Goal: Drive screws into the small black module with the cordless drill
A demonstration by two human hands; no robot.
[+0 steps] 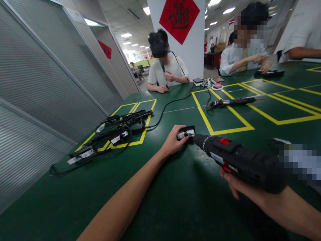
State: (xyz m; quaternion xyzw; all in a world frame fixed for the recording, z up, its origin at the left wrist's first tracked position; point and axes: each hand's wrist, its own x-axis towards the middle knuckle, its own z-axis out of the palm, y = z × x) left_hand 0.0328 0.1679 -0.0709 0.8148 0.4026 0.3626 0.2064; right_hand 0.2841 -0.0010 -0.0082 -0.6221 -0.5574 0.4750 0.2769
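Observation:
My right hand (250, 187) is wrapped round the grip of a black and red power drill (240, 160). The drill points left, and its chuck end meets the right side of a small black housing with white parts inside (185, 133). Whether the bit touches the housing I cannot tell. My left hand (175, 139) pinches that housing against the green table, thumb in front and fingers behind. A bit of blue shows at the housing's right end, by the drill tip.
Black cables and housings (120, 130) lie tangled at left on yellow tape. A long cabled tool (230, 102) and a pink-topped round object (217, 86) lie farther back. People sit across the green table (160, 187). A blurred pale object (301, 160) is at right.

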